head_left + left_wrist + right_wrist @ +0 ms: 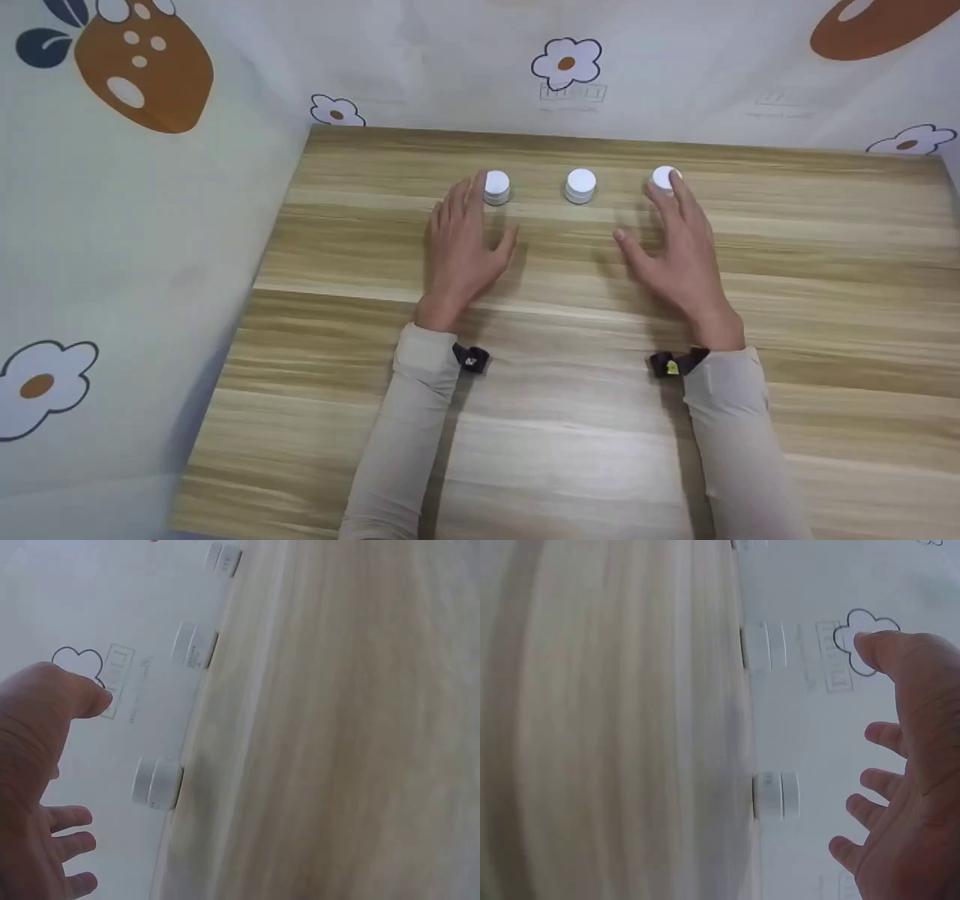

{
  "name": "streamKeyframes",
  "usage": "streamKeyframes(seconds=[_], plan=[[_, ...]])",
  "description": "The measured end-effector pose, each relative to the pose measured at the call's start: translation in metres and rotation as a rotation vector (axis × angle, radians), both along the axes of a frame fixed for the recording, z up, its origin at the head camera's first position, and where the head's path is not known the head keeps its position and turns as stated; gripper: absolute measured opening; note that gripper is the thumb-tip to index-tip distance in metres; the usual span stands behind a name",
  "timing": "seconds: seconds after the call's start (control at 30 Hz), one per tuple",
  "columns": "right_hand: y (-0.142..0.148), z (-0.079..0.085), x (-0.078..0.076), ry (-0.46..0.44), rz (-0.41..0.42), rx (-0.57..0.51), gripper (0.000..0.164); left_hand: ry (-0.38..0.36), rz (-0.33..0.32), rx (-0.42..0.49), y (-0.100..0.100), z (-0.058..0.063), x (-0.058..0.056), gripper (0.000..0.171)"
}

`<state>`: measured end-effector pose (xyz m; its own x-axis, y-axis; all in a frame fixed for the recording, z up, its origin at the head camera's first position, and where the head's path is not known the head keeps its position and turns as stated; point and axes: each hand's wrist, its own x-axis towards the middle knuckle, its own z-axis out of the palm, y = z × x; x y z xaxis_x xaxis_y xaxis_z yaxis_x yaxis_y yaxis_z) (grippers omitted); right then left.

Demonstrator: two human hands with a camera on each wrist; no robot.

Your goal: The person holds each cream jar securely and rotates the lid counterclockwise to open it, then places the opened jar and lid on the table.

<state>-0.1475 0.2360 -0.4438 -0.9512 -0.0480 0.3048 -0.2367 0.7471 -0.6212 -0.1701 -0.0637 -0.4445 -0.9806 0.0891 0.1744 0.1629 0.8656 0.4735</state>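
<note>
Left white lidded jar [498, 186], middle jar [580, 186] and right jar [663, 177] stand upright, spaced near the far edge of the bench [559, 450], gaps presumably leaving finger room; left hand [463, 247] and right hand [681, 255], fingers extended, grip nothing near the outer two.

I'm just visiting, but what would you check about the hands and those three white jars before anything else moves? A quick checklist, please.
1. Left jar, middle jar and right jar upright on the table: ok.
2. Jars standing apart from one another: ok, spaced in a row.
3. Left hand free: ok, holding nothing.
4. Right hand free: ok, holding nothing.
5. Fingertips off the outer jars: cannot tell; they overlap both in the head view.
6. Print on the middle jar readable: not ok, too small and blurred.
</note>
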Motion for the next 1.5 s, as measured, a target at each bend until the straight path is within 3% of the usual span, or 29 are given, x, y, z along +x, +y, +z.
streamKeyframes(seconds=[0.2, 0.37, 0.53, 0.73, 1.1, 1.5], plan=[[-0.019, 0.001, -0.002, 0.011, 0.089, 0.005, 0.072, 0.008, 0.006, 0.007, -0.007, -0.006, -0.004, 0.091], [-0.035, 0.001, -0.002, 0.000, 0.141, -0.003, 0.070, -0.023, 0.031, 0.081, -0.015, -0.012, -0.009, 0.093], [-0.041, -0.002, 0.001, -0.025, 0.142, -0.028, 0.069, -0.040, 0.058, 0.149, -0.014, -0.020, -0.015, 0.095], [-0.035, -0.006, 0.005, -0.030, 0.121, -0.053, 0.065, -0.095, 0.032, 0.153, -0.001, -0.026, -0.022, 0.096], [-0.042, -0.007, 0.009, -0.048, 0.147, -0.066, 0.065, -0.092, 0.032, 0.188, -0.002, -0.035, -0.025, 0.099], [-0.050, 0.001, 0.003, -0.037, 0.190, -0.133, 0.061, -0.065, -0.039, 0.137, 0.002, -0.031, -0.034, 0.083]])
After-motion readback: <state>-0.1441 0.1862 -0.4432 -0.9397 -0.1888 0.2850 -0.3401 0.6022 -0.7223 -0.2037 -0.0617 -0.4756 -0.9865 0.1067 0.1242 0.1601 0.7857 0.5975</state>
